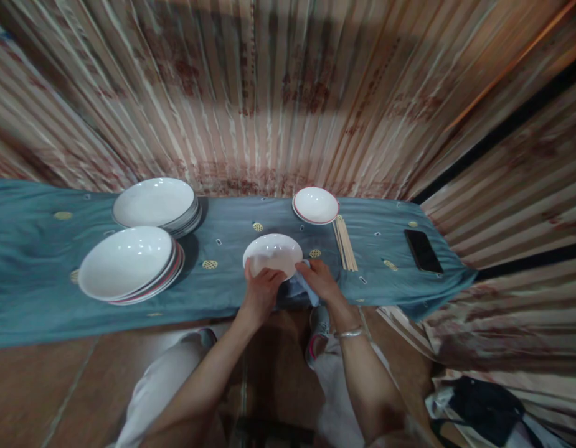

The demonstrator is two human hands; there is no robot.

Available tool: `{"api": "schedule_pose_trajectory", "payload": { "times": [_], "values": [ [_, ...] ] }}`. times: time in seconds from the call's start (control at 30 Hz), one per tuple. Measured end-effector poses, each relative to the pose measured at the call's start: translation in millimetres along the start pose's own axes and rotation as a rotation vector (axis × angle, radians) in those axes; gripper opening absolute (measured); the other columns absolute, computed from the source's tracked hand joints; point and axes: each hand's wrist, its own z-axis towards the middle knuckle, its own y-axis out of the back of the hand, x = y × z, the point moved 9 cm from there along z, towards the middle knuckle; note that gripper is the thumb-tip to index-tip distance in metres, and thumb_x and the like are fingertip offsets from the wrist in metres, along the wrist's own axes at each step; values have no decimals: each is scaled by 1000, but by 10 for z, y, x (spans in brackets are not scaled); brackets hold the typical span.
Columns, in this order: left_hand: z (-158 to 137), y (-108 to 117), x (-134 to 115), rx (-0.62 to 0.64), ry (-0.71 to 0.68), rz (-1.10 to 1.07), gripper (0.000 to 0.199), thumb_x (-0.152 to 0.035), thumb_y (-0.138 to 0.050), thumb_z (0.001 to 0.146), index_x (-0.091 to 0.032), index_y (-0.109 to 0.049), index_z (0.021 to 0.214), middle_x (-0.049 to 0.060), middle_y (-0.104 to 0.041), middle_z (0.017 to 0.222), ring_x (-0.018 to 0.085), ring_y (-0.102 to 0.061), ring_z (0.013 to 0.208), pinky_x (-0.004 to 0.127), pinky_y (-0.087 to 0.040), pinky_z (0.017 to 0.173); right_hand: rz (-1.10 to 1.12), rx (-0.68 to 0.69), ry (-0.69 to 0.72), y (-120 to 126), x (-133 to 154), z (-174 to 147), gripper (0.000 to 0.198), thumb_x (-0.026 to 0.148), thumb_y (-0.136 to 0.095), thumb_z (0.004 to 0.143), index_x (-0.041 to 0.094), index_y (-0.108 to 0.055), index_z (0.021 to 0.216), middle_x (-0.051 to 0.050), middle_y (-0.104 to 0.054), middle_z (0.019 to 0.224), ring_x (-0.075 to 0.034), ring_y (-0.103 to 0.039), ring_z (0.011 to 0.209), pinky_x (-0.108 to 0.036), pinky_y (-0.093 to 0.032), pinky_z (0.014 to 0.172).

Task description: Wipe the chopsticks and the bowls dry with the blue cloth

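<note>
A white bowl (274,247) sits in front of me near the front edge of the cloth-covered table. My left hand (262,287) grips its near left rim, thumb at the side and fingers bent over the edge. At the bowl's right side, my right hand (319,279) is closed on a pale blue cloth (308,287), which touches the near right rim and hangs down below it. Part of the cloth is hidden under the hand.
Two stacks of white dishes, a rear stack (154,202) and a front stack (126,264), stand at left. A red-rimmed bowl (316,204), chopsticks (346,244) and a black phone (423,251) lie to the right. Patterned curtains (288,112) hang behind the table (226,274).
</note>
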Motion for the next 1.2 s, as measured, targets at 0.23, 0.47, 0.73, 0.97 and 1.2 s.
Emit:
{"api": "schedule_pose_trajectory", "payload": {
  "times": [0.23,0.47,0.73,0.97,1.2],
  "values": [
    [12,-68,11,2,-20,11,31,-6,-48,86,-24,-71,98,9,-70,120,26,-63,112,68,3,114,26,-34,-22,-42,-65,-7,33,37,-48,74,21,-41,45,6,-33,43,-10,-39,47,-24,-24,49],
    [11,66,81,-146,87,-15,61,-17,-60,82,-20,-44,141,21,-37,154,36,-28,145,70,-10,112,75,-182,45,112,-18,6,31,39,-44,68,23,-36,44,5,-32,43,-11,-35,47,-25,-23,50],
    [142,130,454,-298,378,-461,64,-42,-55,89,-23,-36,147,16,-38,154,29,-33,143,51,-26,117,227,-351,119,524,-48,106,33,49,-41,69,23,-35,48,6,-28,47,-10,-31,51,-25,-23,50],
    [827,61,453,-332,337,-580,50,-35,-55,88,-20,-51,135,12,-57,136,25,-49,128,45,-34,111,345,-462,128,792,-147,351,35,52,-47,70,21,-44,54,4,-37,51,-12,-37,56,-26,-30,54],
    [1495,-111,528,-237,247,-550,46,-27,-55,84,-22,-58,129,9,-63,126,27,-53,120,45,-38,107,329,-571,136,1014,-209,530,37,53,-45,76,23,-41,55,4,-36,53,-13,-36,57,-27,-30,54]
  ]
}}
